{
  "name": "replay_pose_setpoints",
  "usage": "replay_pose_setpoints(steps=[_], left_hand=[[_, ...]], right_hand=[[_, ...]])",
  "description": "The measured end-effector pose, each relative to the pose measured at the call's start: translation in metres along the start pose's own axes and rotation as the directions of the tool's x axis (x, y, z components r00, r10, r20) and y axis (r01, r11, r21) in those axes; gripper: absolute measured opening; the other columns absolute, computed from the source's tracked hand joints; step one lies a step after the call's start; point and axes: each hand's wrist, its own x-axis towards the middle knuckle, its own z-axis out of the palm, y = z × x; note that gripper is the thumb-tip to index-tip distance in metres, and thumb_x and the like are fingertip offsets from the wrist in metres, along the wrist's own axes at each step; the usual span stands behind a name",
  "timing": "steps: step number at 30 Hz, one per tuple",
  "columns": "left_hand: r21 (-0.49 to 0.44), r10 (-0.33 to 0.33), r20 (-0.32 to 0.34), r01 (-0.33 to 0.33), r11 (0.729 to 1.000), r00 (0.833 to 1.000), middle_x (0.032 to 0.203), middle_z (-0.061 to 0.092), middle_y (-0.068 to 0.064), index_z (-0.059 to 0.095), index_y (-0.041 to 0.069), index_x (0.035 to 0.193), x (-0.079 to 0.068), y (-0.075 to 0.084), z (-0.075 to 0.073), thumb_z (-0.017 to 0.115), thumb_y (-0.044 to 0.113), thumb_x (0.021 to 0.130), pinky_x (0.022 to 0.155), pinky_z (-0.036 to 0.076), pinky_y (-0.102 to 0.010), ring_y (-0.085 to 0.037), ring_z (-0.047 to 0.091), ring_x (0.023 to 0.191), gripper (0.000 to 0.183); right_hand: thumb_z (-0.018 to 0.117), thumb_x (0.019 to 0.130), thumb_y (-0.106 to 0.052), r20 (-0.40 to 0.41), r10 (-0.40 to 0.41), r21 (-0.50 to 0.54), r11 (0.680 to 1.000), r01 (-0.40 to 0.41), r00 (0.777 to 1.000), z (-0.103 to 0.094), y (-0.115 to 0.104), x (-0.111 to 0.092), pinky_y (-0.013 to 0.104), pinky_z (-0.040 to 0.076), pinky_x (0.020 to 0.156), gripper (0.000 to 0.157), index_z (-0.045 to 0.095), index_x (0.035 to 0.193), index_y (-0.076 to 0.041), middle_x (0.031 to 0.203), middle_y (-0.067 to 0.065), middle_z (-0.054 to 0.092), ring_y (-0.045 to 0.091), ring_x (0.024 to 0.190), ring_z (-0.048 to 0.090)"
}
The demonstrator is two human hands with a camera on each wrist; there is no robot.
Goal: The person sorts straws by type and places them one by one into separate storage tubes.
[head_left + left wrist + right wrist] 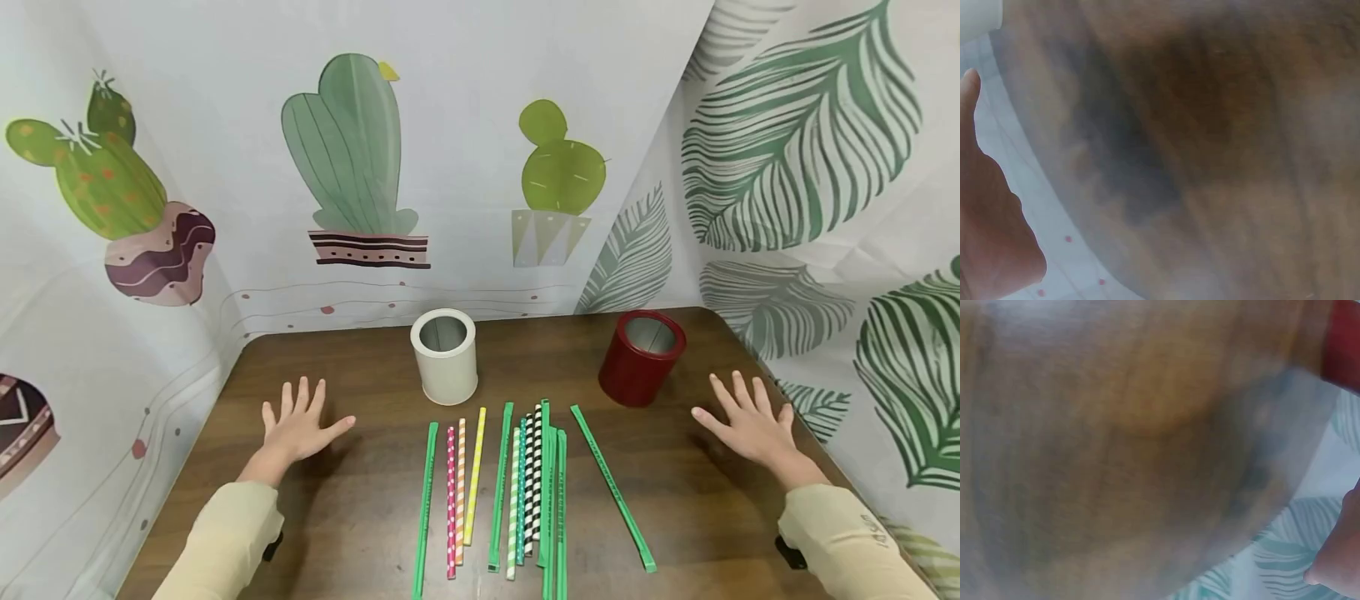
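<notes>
My left hand (296, 427) is held with fingers spread over the left side of the table, holding nothing. Over the right side, my right hand (752, 423) is spread the same way, also bare. Between them lies a group of drinking straws: a pink dotted straw (451, 502), a yellow striped straw (475, 475), black-and-white striped straws (528, 483) and several green wrapped straws (425, 510). A separate green wrapped straw (613, 487) slants toward the right. Behind the straws stand a white can (449, 375) and a dark red can (633, 371), nearest my right hand, both upright with open tops.
The brown wooden table (360, 500) has rounded far corners. Right behind its far edge hangs a white cloth (472, 167) printed with cacti and leaves. In the left wrist view, part of the white can (977, 17) shows; in the right wrist view, the red can (1344, 350).
</notes>
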Motion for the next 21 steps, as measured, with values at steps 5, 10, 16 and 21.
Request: replay_pose_setpoints(steps=[5, 10, 16, 21], left_hand=[[0.011, 0.011, 0.01, -0.011, 1.0, 1.0, 0.144, -0.017, -0.023, -0.005, 0.009, 0.142, 0.005, 0.015, -0.017, 0.032, 0.074, 0.076, 0.089, -0.018, -0.067, -0.042, -0.024, 0.128, 0.1], [0.013, 0.051, -0.043, -0.05, 0.999, 0.998, 0.145, -0.021, -0.018, -0.007, 0.012, 0.142, 0.015, 0.04, -0.031, 0.033, 0.074, 0.075, 0.091, -0.016, -0.068, -0.038, -0.026, 0.128, 0.1], [-0.061, 0.156, -0.138, -0.166, 0.984, 0.978, 0.147, -0.016, -0.014, -0.002, 0.015, 0.143, 0.027, 0.081, -0.037, 0.042, 0.072, 0.074, 0.098, -0.007, -0.064, -0.035, -0.017, 0.133, 0.1], [-0.154, 0.249, -0.216, -0.285, 0.946, 0.944, 0.148, -0.004, -0.017, 0.007, 0.009, 0.143, 0.037, 0.115, -0.038, 0.052, 0.06, 0.077, 0.102, 0.005, -0.061, -0.035, -0.002, 0.136, 0.095]], right_hand=[[0.032, 0.086, -0.06, -0.013, -0.033, -0.017, 0.999, 0.033, 0.999, -0.022, -0.014, 0.003, 0.076, -0.006, 0.081, 0.077, -0.006, 0.142, -0.024, 0.146, 0.019, -0.014, 0.041, 0.128, -0.024], [0.037, 0.086, -0.058, -0.119, -0.127, -0.052, 0.991, 0.122, 0.985, -0.036, -0.039, 0.009, 0.073, -0.008, 0.087, 0.076, 0.001, 0.143, -0.025, 0.148, 0.011, -0.01, 0.03, 0.132, -0.023], [0.059, 0.079, -0.046, -0.348, -0.293, -0.026, 0.953, 0.303, 0.89, -0.034, -0.082, 0.012, 0.068, 0.005, 0.094, 0.078, 0.023, 0.141, -0.017, 0.147, 0.015, 0.016, 0.03, 0.137, 0.0], [0.073, 0.069, -0.019, -0.499, -0.344, 0.085, 0.894, 0.44, 0.795, -0.03, -0.118, 0.009, 0.056, 0.032, 0.091, 0.075, 0.037, 0.133, -0.003, 0.132, 0.022, 0.04, 0.036, 0.121, 0.035]])
